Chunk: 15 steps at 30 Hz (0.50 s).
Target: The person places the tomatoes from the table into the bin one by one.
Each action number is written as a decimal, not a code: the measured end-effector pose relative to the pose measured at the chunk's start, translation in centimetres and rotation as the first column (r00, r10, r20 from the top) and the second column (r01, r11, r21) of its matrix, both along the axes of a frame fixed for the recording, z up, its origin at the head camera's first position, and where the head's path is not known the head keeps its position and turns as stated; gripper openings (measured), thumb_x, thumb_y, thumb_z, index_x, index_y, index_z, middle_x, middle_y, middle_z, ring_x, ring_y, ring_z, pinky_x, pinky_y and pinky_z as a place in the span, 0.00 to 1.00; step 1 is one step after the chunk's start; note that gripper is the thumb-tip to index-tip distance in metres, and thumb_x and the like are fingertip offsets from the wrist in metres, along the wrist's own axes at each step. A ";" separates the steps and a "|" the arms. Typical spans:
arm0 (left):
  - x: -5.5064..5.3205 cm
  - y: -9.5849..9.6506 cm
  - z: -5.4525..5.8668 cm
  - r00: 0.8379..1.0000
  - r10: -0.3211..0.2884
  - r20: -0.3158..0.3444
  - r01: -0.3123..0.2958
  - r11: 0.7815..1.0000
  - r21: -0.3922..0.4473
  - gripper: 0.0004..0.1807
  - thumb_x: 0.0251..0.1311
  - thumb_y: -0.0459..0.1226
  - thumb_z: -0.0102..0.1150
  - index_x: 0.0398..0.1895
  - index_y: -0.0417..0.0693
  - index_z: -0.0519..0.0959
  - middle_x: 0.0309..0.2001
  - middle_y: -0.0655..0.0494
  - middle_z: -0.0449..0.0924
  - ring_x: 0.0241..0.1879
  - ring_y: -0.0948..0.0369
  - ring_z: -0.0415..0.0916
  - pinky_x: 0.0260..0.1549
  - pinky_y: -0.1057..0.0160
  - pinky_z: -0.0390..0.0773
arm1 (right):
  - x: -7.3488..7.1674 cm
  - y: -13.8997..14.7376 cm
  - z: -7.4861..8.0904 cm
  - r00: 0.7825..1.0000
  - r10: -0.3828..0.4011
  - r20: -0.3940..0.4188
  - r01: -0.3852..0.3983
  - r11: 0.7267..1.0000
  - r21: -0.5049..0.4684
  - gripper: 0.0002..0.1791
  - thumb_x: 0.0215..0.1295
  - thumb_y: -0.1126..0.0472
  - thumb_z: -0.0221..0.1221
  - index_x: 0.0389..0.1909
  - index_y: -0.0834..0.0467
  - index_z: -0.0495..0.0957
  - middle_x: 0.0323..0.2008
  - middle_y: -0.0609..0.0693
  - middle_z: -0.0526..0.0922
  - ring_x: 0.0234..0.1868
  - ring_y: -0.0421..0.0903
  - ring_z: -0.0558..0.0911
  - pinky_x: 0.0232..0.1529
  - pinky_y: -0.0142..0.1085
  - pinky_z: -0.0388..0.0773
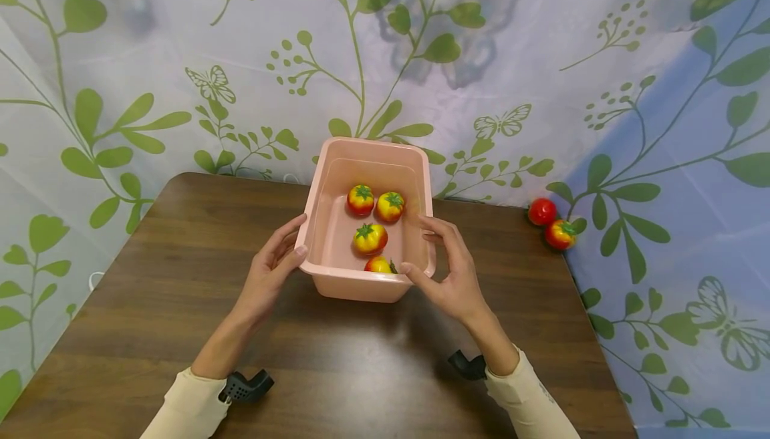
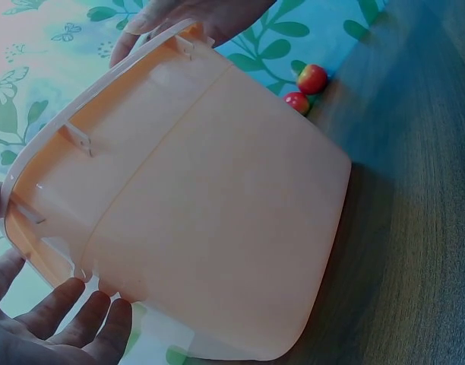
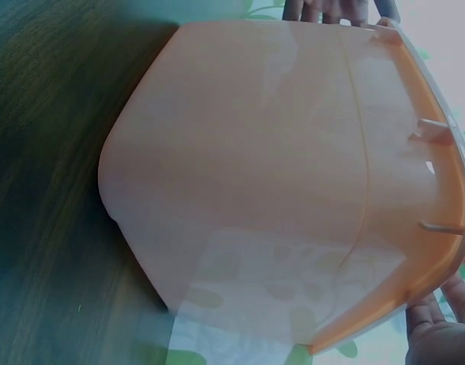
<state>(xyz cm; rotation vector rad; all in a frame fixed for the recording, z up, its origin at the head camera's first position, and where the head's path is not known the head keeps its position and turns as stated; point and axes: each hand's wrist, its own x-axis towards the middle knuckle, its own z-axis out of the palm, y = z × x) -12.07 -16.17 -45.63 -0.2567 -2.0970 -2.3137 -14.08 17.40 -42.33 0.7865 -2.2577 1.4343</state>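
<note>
A pink plastic bin (image 1: pixel 357 288) stands at the back middle of the table with several red-and-yellow tomatoes (image 1: pixel 369 239) inside, each with green leaves on top. My left hand (image 1: pixel 275 266) grips its left side near the front corner, thumb on the rim and fingers against the outer wall. On the opposite side my right hand (image 1: pixel 452 268) holds the rim, thumb at the front right corner and fingers along the right wall. The left wrist view shows the left fingers (image 2: pixel 79 315) under the rim. In the right wrist view the bin's wall (image 3: pixel 240 152) fills most of the picture.
Two more tomatoes, one red (image 1: pixel 542 212) and one red-and-yellow (image 1: pixel 561 234), lie at the right back edge of the brown wooden table (image 1: pixel 361 365). A leaf-patterned curtain (image 1: pixel 240 38) hangs close behind the table and along its right side.
</note>
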 end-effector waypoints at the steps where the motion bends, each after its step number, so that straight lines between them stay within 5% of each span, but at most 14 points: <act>1: 0.0 0.0 0.0 1.000 0.000 0.000 0.000 1.000 0.000 0.31 0.82 0.36 0.54 0.84 0.58 0.64 0.77 0.37 0.70 0.72 0.53 0.76 0.62 0.71 0.81 | 0.0 0.0 -0.1 1.000 0.001 -0.002 -0.001 1.000 -0.003 0.48 0.54 0.66 0.79 0.76 0.48 0.71 0.72 0.49 0.76 0.71 0.50 0.77 0.73 0.38 0.76; 15: 0.0 0.0 0.0 1.000 0.005 0.016 -0.005 1.000 -0.002 0.31 0.82 0.37 0.55 0.84 0.58 0.64 0.77 0.36 0.69 0.73 0.49 0.74 0.63 0.71 0.81 | -1.1 1.7 -0.8 0.998 0.019 -0.067 -0.029 0.988 -0.155 0.42 0.53 0.77 0.74 0.72 0.64 0.73 0.67 0.65 0.77 0.66 0.56 0.79 0.71 0.38 0.79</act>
